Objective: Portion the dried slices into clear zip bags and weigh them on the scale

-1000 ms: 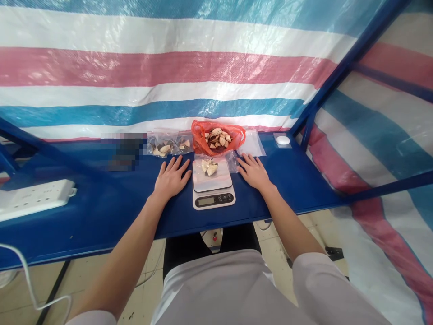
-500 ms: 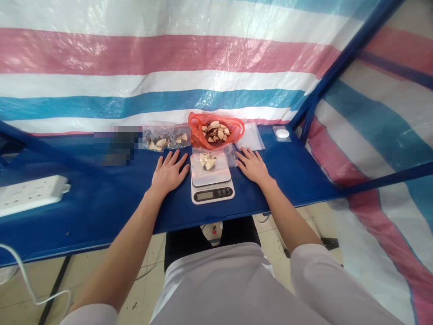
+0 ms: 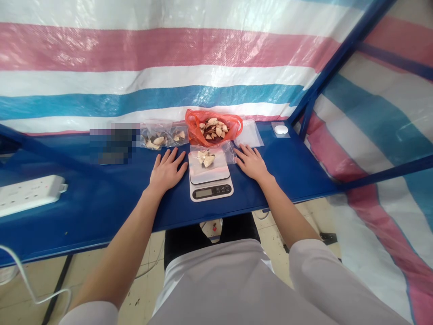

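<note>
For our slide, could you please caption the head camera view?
The left hand and right hand flank a digital scale holding pale pieces.

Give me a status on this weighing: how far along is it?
Done: pale pieces sit on the digital scale, and a clear bag to the left holds more. In hand: nothing; the left hand and right hand lie flat on the blue table either side of the scale. Left: the red plastic bag holds a pile of pieces, and a flat clear bag beside it looks unfilled.
</note>
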Tool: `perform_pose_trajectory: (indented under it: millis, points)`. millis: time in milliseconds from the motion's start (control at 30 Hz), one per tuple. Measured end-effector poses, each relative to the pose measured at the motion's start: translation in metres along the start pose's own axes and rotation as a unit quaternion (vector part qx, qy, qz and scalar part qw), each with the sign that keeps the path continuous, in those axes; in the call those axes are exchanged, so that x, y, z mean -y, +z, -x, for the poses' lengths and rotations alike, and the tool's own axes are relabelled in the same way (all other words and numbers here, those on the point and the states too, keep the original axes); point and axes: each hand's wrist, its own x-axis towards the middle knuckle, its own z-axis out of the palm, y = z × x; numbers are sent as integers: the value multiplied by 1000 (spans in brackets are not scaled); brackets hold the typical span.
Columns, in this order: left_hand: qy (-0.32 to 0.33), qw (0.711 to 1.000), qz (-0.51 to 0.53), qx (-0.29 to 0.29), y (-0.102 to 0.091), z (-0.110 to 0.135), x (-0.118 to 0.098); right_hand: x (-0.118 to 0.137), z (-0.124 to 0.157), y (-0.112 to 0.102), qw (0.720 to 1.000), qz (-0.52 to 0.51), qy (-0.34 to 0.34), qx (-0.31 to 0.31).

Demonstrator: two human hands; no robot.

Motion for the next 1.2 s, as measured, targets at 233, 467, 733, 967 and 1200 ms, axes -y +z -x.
perform_pose_trajectory:
  millis: [233,467,733,967,1200]
  points:
    - [0,1000,-4,6,-1,0,-1,-2,0,4,1000,0,-2,-14]
    - [0,1000,-10,3,-1,1,-1,1,1,1,1000,7,-3,-11]
    - [0,1000,1,-10,2,1,2,0,0,0,1000,-10,1,-16]
    - [1,987,115,-111,-1,-2,8,-3,1,-10,984,-140,-4,-113]
    - [69,958,226,-161,-20,-4,-6,9,-2,-12,868,-476,54,-133]
